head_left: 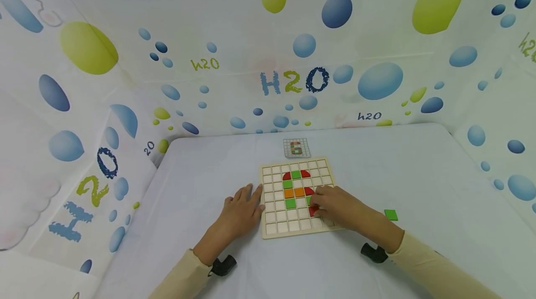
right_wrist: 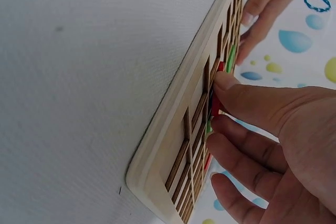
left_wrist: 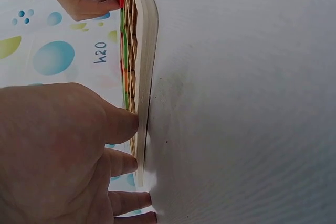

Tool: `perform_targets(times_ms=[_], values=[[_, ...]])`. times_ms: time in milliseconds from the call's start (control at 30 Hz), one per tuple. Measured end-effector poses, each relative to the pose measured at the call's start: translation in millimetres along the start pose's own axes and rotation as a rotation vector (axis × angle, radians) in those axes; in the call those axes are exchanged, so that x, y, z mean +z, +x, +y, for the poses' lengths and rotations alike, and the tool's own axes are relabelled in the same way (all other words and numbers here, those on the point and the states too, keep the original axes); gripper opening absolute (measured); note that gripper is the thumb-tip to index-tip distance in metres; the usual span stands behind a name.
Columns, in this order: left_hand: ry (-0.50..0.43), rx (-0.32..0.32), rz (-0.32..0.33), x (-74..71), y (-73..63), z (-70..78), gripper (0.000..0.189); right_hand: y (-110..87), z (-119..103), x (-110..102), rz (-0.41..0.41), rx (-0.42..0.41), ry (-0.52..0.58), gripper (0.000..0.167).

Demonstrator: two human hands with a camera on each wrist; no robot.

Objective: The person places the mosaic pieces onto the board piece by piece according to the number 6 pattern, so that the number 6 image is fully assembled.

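board point(head_left: 298, 199): pale wooden grid tray, flat on the bench, red, green and orange tiles set in its middle cells
red tile point(head_left: 313, 211): pinched at a cell, lower right of the pattern

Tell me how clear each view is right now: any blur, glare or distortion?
Head view: even light, no glare, wide-angle bending at the edges, wooden grid board sharp. Left wrist view: left hand close and soft. Right wrist view: right hand large and slightly blurred, red piece mostly hidden.
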State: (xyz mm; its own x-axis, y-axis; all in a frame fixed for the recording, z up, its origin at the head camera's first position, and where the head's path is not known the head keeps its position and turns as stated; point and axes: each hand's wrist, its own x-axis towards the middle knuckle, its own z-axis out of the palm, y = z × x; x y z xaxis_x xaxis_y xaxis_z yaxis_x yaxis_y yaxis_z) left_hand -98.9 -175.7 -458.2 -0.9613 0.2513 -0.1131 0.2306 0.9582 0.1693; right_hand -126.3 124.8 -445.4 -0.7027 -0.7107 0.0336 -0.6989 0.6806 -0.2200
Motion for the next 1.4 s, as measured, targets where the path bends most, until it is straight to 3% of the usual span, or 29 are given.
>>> perform_targets(times_ms=[567,1100,1267,1400], values=[[0.006,-0.002,-0.001,2.7,-0.1,-1.6,0.059,-1.3,-3.4,5.6,0.052,-0.031,-0.105,0.021],[0.005,0.0,0.0,2.7,1.4,-1.6,0.059,-2.1,-3.8,6.5,0.076,-0.06,-0.099,0.016],[-0.004,-0.001,-0.002,1.3,-0.1,-0.8,0.059,-3.1,-2.3,5.4,0.054,-0.035,-0.091,0.019],[-0.005,-0.004,-0.01,0.3,-0.7,-1.0,0.06,-6.2,2.9,-0.1,0.036,0.035,-0.053,0.025]])
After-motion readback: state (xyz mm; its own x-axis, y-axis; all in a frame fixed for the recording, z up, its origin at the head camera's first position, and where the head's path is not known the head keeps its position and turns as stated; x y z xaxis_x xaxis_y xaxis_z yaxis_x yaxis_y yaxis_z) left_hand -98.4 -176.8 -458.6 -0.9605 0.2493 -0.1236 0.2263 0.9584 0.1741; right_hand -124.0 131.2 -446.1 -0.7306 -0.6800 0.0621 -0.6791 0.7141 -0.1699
